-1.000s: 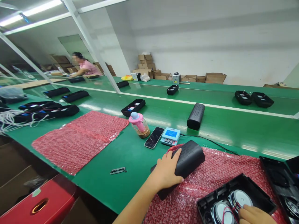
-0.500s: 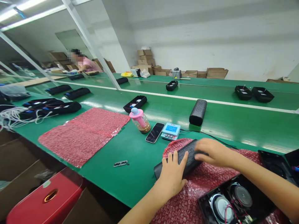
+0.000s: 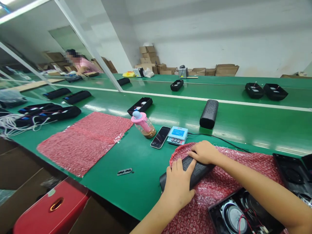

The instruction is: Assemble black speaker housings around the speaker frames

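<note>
Far to the left of the phone (image 3: 160,137), white cables (image 3: 11,123) and black speakers (image 3: 51,112) lie on the green bench (image 3: 136,169). Nearer the phone, a red bubble-wrap sheet (image 3: 85,141) lies flat, and a small black plate (image 3: 124,171) sits below it. Just left of the phone stands a pink-lidded bottle (image 3: 143,125); behind the bottle is an open speaker shell (image 3: 140,106). Just right of the phone lies a blue tester (image 3: 177,135).

Below the phone and to its right, the left hand (image 3: 179,185) presses on the near end of a black speaker (image 3: 195,170), fingers (image 3: 188,167) spread flat over its grille, not clenched. The right hand (image 3: 204,152) rests on the far end, fingers curled over the top edge. This speaker lies on a second wrap (image 3: 229,175), its near end reaching onto bare bench.

Right of the phone and farther back, another closed speaker (image 3: 209,113) lies on the belt. At the lower right, an open housing (image 3: 234,216) shows round drivers and red wires.
</note>
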`<state>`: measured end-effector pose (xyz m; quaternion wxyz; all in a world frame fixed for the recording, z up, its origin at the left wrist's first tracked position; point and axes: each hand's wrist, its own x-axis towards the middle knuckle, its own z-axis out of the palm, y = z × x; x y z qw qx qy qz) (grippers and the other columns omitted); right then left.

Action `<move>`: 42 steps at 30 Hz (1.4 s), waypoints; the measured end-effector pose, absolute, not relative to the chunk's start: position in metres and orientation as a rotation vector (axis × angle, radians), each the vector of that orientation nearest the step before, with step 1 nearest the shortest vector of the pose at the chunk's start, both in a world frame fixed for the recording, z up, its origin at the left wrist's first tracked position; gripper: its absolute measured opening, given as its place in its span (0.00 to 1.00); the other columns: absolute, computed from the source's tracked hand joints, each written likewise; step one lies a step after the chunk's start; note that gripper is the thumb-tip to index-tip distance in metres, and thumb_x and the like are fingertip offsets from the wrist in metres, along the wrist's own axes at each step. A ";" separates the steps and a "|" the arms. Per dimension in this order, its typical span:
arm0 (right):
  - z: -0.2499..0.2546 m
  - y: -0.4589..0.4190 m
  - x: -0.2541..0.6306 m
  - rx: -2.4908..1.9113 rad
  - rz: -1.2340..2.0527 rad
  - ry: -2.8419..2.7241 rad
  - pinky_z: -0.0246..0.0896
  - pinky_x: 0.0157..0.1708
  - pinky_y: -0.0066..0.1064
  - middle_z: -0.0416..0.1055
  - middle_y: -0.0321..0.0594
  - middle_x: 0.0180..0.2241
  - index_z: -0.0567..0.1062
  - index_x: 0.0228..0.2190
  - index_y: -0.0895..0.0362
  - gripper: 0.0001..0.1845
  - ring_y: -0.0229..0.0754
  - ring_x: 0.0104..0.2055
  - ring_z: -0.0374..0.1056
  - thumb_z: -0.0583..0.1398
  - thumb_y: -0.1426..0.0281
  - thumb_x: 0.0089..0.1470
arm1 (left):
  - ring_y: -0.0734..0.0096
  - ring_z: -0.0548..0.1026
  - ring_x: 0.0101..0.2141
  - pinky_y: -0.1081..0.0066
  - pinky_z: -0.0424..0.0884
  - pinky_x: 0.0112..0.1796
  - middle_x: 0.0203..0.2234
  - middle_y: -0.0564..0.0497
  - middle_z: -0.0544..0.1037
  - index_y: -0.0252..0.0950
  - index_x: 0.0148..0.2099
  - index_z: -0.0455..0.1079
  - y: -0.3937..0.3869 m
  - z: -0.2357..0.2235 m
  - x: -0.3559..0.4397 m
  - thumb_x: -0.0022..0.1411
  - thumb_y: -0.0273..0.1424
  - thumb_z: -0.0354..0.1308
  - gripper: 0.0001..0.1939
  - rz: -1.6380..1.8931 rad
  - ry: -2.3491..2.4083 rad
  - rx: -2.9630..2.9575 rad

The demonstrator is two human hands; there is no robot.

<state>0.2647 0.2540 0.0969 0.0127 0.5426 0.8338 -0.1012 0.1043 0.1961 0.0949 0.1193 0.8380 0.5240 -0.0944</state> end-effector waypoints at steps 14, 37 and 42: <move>0.093 0.263 0.266 1.700 -0.410 2.575 0.54 0.31 0.30 0.75 0.43 0.32 0.78 0.31 0.56 0.27 0.45 0.34 0.69 0.45 0.56 0.62 | 0.44 0.60 0.54 0.50 0.55 0.53 0.53 0.41 0.60 0.53 0.65 0.46 0.200 0.099 0.103 0.41 0.42 0.65 0.50 -0.222 1.469 2.420; 0.080 0.263 0.280 1.588 -0.582 2.589 0.56 0.38 0.35 0.73 0.42 0.36 0.74 0.31 0.54 0.30 0.47 0.39 0.67 0.39 0.53 0.62 | 0.44 0.64 0.49 0.50 0.57 0.47 0.51 0.36 0.63 0.51 0.62 0.49 0.190 0.081 0.098 0.44 0.46 0.64 0.45 0.092 1.419 2.506; 0.081 0.272 0.278 1.602 -0.640 2.542 0.53 0.30 0.33 0.72 0.41 0.26 0.70 0.22 0.54 0.32 0.46 0.31 0.67 0.40 0.49 0.60 | 0.44 0.63 0.50 0.50 0.56 0.47 0.51 0.38 0.63 0.52 0.63 0.48 0.194 0.088 0.099 0.44 0.47 0.63 0.46 0.022 1.428 2.486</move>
